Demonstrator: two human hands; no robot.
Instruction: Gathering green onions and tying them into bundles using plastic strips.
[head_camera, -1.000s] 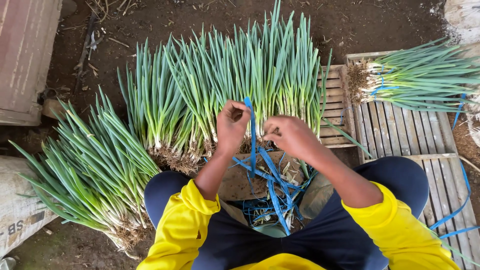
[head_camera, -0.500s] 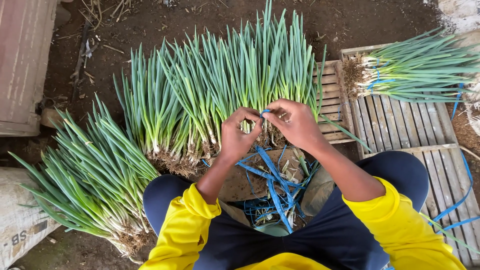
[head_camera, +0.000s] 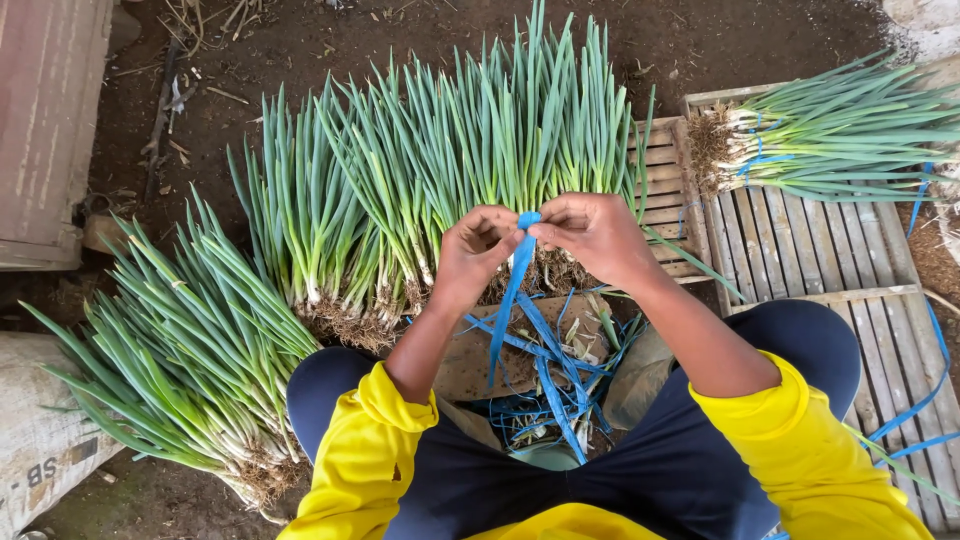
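The left hand (head_camera: 475, 255) and the right hand (head_camera: 592, 238) meet in front of the big fan of green spring onions with white stems and muddy roots (head_camera: 450, 190), and both pinch the top end of a flat blue plastic strap (head_camera: 512, 290). Thumb and forefinger of each hand are closed tight on the strap at one shared spot, the other fingers curled in; nothing else is in either hand. From the pinch the strap hangs down over the roots to a loose tangle of more blue plastic strips (head_camera: 545, 390) lying between the knees on the brown board (head_camera: 470, 355).

To handle the strap well here, it seems wise to keep the fingertips close together so the thin band stays flat rather than twisting into a cord, and to keep it taut so it does not snag in the tangle below. The roots sit just behind the hands, so pulling clear of them should keep soil off the strap.

A second loose bunch of green onions (head_camera: 180, 360) lies to the left by a pale woven sack (head_camera: 40, 440). A bunch already bound with blue strap (head_camera: 830, 140) rests on the slatted wooden crate (head_camera: 800, 250) to the right
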